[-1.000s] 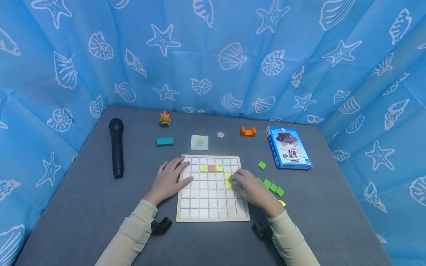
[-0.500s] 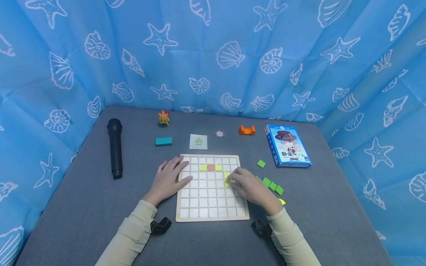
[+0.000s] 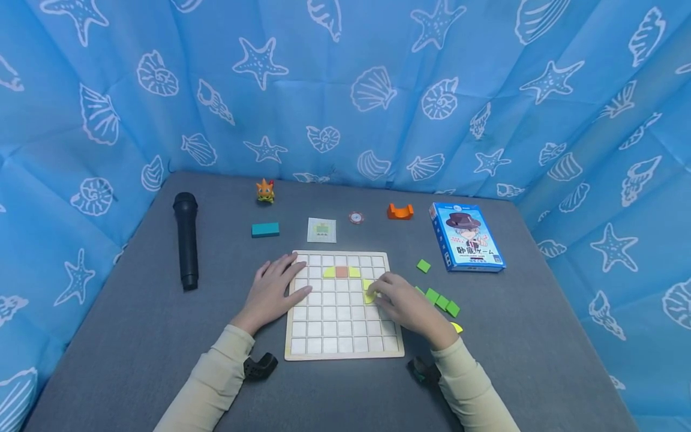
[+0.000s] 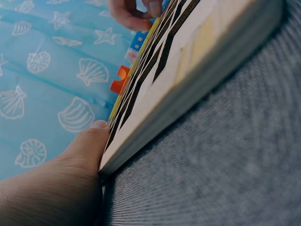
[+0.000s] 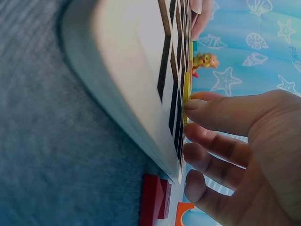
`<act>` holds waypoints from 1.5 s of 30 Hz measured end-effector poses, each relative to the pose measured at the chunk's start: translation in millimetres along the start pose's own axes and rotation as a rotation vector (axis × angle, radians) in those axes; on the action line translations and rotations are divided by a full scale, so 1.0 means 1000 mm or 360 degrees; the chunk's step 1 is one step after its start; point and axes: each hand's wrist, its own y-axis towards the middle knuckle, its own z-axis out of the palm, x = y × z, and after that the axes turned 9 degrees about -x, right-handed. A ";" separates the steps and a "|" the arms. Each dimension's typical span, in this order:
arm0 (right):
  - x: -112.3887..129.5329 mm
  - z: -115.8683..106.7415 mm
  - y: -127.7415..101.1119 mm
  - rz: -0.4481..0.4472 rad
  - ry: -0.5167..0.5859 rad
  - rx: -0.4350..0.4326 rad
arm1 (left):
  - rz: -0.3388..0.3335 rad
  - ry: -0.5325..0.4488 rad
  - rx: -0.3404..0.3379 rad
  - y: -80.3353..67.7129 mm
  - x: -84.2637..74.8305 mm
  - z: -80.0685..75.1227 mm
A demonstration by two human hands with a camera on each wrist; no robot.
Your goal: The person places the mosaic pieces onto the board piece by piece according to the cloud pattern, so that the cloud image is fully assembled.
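Observation:
A pale wooden grid board (image 3: 345,355) lies flat on the table. My left hand (image 3: 272,294) rests on its left edge, fingers spread; the thumb (image 4: 89,143) shows at the rim in the left wrist view. At the right side of the grid, my right hand (image 3: 402,303) pinches a yellow curved-edge tile (image 3: 369,297) lying on the board, its fingertips partly covering it. Another yellow tile (image 3: 366,284) lies just above. In an upper row, an orange-pink square tile (image 3: 342,272) sits between two yellow curved-edge tiles (image 3: 329,272).
Green square tiles (image 3: 442,302) and a yellow piece (image 3: 456,327) lie right of the board. Behind it are a pattern card (image 3: 321,230), teal block (image 3: 266,230), figurine (image 3: 265,191), round chip (image 3: 355,218) and orange arch (image 3: 400,212). A microphone (image 3: 186,240) lies left, a blue box (image 3: 468,238) right.
The head view has shifted very slightly. Both hands keep their places on the board, with only a tiny movement at the right fingertips; the tiles lie as before.

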 end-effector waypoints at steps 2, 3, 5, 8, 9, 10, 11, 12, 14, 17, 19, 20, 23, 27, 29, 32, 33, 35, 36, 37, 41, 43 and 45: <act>0.000 -0.001 0.000 0.0003 -0.0009 0.0008 | 0.0003 -0.0002 0.0001 0.000 0.000 0.000; 0.000 -0.001 0.000 0.0001 -0.0012 0.0007 | 0.0004 -0.0005 0.0001 0.000 0.000 0.000; -0.001 -0.001 0.000 -0.0003 -0.0022 0.0007 | 0.0005 -0.0010 0.0001 0.001 -0.001 0.000; -0.002 -0.002 0.000 -0.0010 -0.0026 0.0003 | 0.0011 -0.0016 0.0006 0.002 -0.001 0.000; -0.003 -0.004 0.000 -0.0005 -0.0020 0.0008 | 0.0014 -0.0019 0.0010 0.002 -0.001 0.000; -0.004 -0.005 -0.001 0.0006 -0.0018 0.0017 | 0.0016 -0.0020 0.0016 0.002 -0.001 0.000; -0.006 -0.007 -0.002 0.0013 -0.0016 0.0016 | 0.0019 -0.0016 0.0023 0.002 0.000 0.000; -0.008 -0.009 -0.003 0.0017 -0.0014 0.0009 | 0.0020 -0.0015 0.0029 0.002 0.000 -0.001; -0.015 -0.016 -0.007 0.0051 -0.0013 -0.0008 | 0.0017 -0.0013 0.0045 0.001 0.001 -0.002; -0.029 -0.029 -0.017 0.0116 -0.0036 -0.0067 | 0.0019 -0.0005 0.0062 0.000 0.001 -0.005; -0.041 -0.039 -0.025 0.0186 -0.0046 -0.0093 | 0.0026 -0.0002 0.0074 0.000 0.002 -0.006; -0.048 -0.044 -0.031 0.0229 -0.0051 -0.0097 | 0.0032 0.0005 0.0084 0.001 0.002 -0.006; -0.064 -0.055 -0.046 0.0376 -0.0053 -0.0073 | 0.0042 0.0048 0.0118 0.000 0.002 -0.006; -0.079 -0.064 -0.066 0.0529 -0.0037 -0.0014 | 0.0029 0.0110 0.0145 -0.001 0.001 -0.006; -0.084 -0.066 -0.075 0.0562 -0.0030 0.0002 | 0.0020 0.0122 0.0138 -0.001 0.000 -0.004; -0.089 -0.067 -0.084 0.0601 -0.0046 0.0007 | 0.0025 0.0111 0.0110 0.001 -0.003 -0.002; -0.090 -0.067 -0.086 0.0616 -0.0054 0.0005 | 0.0029 0.0108 0.0100 0.002 -0.004 -0.002; -0.092 -0.066 -0.088 0.0635 -0.0065 -0.0001 | 0.0035 0.0094 0.0077 0.004 -0.005 0.000; -0.092 -0.066 -0.089 0.0642 -0.0069 -0.0002 | 0.0032 0.0087 0.0072 0.004 -0.006 0.000; -0.092 -0.065 -0.089 0.0646 -0.0067 -0.0001 | 0.0031 0.0087 0.0068 0.004 -0.006 0.000; -0.093 -0.063 -0.087 0.0663 -0.0063 0.0046 | 0.0019 0.0094 0.0059 0.002 -0.005 0.000; -0.092 -0.061 -0.086 0.0682 -0.0055 0.0072 | 0.0026 0.0095 0.0055 0.000 -0.003 -0.001; -0.092 -0.059 -0.086 0.0689 -0.0054 0.0086 | 0.0037 0.0086 0.0047 -0.002 -0.001 -0.002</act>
